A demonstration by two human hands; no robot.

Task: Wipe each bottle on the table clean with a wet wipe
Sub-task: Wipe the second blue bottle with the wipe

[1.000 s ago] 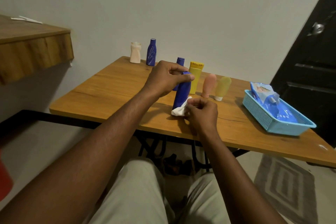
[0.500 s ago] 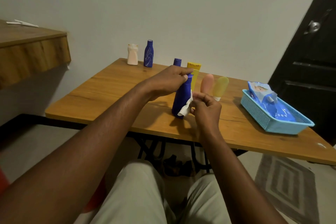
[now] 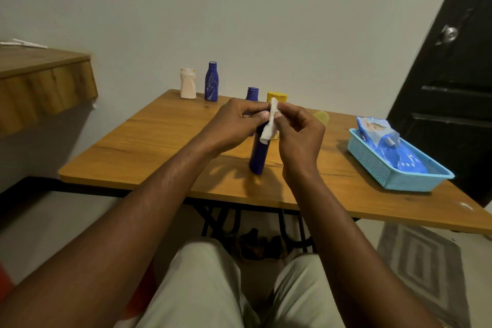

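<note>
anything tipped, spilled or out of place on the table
Nothing tipped or spilled. The left hand and right hand pinch the wet wipe at the top of the upright dark blue bottle. One small white speck lies near the table's right edge.

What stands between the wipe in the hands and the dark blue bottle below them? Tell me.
Nothing visible does. The left hand and right hand pinch the wipe just above the dark blue bottle, and its loose end hangs in front of the bottle's upper part.
</note>
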